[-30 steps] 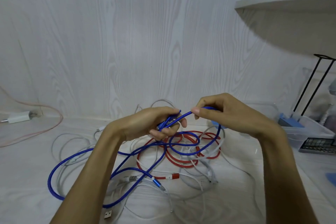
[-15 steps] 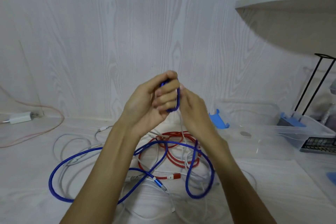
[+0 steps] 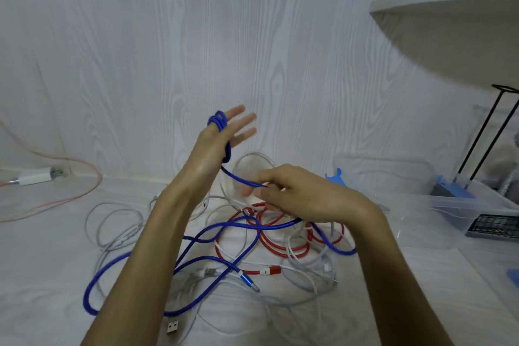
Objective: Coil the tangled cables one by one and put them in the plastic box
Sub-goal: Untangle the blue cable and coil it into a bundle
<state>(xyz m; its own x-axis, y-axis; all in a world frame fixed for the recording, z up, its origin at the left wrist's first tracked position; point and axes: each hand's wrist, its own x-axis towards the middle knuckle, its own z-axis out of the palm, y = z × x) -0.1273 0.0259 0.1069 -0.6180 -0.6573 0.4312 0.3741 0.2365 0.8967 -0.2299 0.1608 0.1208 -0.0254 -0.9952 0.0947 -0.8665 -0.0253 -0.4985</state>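
Left hand (image 3: 216,140) raised, fingers spread straight, with several turns of the blue braided cable (image 3: 224,146) looped around them. Right hand (image 3: 292,194) lower, pinching the same cable's taut strand between thumb and fingertips. Rest of the blue cable trailing on the white tabletop (image 3: 42,261) through the tangle of red cable (image 3: 280,244) and white cables (image 3: 118,222). Clear plastic box (image 3: 449,205) at right.
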